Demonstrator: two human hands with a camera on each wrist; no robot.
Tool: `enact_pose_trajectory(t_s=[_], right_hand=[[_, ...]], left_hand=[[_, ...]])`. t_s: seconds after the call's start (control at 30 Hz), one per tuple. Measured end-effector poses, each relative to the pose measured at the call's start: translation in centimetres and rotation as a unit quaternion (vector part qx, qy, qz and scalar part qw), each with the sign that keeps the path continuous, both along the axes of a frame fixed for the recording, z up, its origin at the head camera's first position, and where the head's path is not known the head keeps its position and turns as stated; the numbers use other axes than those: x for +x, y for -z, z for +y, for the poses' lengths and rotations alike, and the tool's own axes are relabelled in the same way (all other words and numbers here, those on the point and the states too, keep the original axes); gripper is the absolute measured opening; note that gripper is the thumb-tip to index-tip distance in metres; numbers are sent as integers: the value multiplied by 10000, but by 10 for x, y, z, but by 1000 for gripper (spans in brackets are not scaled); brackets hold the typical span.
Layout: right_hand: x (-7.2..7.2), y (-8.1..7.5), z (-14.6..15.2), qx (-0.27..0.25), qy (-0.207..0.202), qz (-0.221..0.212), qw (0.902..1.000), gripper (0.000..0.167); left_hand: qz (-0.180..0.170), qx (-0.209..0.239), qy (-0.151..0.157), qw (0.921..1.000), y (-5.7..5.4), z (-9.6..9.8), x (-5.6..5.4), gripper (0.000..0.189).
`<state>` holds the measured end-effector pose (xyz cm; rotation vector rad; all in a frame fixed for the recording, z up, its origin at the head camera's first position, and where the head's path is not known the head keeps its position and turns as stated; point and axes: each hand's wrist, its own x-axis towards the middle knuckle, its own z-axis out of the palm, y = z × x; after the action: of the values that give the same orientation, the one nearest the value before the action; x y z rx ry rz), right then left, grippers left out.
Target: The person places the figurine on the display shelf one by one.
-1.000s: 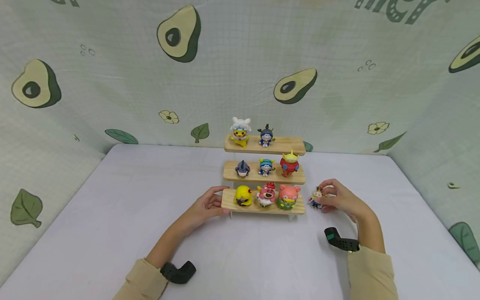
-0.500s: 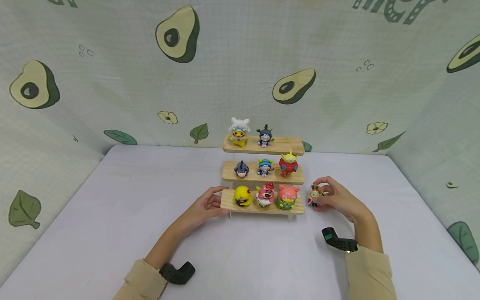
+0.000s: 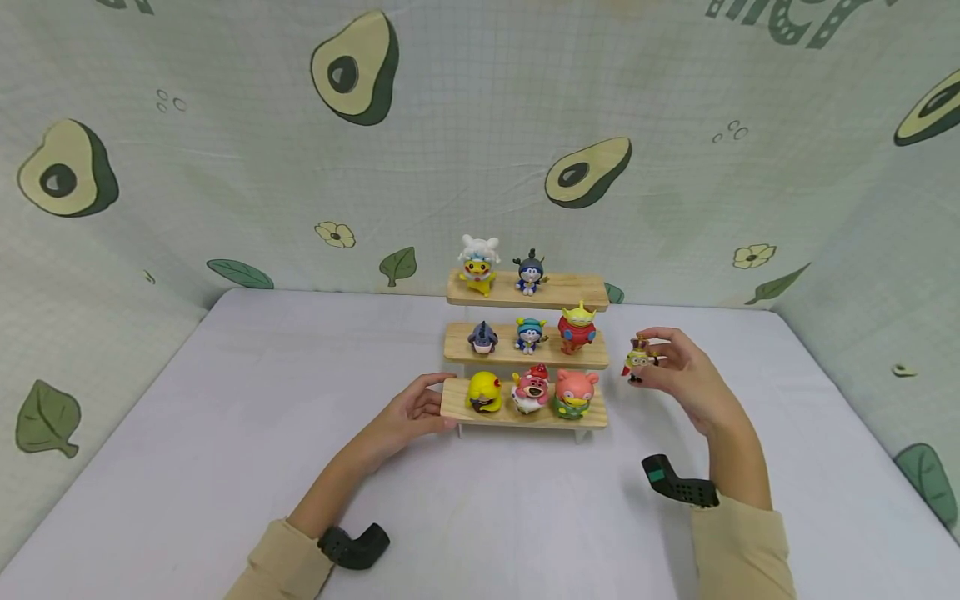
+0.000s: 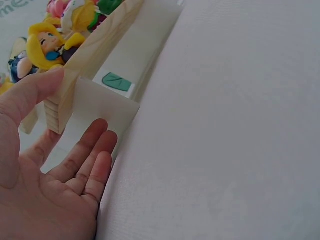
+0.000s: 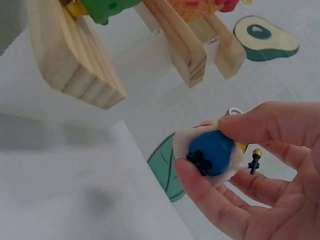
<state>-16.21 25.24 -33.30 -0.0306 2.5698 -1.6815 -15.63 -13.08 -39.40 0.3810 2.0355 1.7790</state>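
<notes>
My right hand pinches a small crowned minion figurine between thumb and fingers, raised above the table to the right of the shelf. In the right wrist view, the figurine's blue underside with black feet faces the camera. At the left end of a three-tier wooden display shelf, my left hand holds the bottom board, thumb at its front edge. The left wrist view shows the other fingertips by the white end support.
The bottom tier bears a yellow-haired figurine, a pink bear and a pink figurine in green. Three more stand on the middle tier. The top tier has two, on its left and middle. Avocado-print cloth hangs behind.
My right hand has turned the minion figurine upright, then lifted it off the table and moved it slightly away from me. My left hand has stayed at the shelf's end.
</notes>
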Motion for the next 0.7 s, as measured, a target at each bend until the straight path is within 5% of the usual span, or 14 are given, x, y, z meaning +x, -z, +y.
enact_pose_trajectory(t_s=[0.3,0.5,0.7], right_hand=[[-1,-6,-5,-1165,307,919,9885,42],[5,-24,-18,-1259,650,1199,9826,45],[9,-39,-27,-2053,525,1527,9653,46]], left_hand=[[-8,-39,5,10000,-1,0,0,65],[-27,-35,-10,10000,0,0,0,65],[-41,44,14,10000,1,0,-1,66]])
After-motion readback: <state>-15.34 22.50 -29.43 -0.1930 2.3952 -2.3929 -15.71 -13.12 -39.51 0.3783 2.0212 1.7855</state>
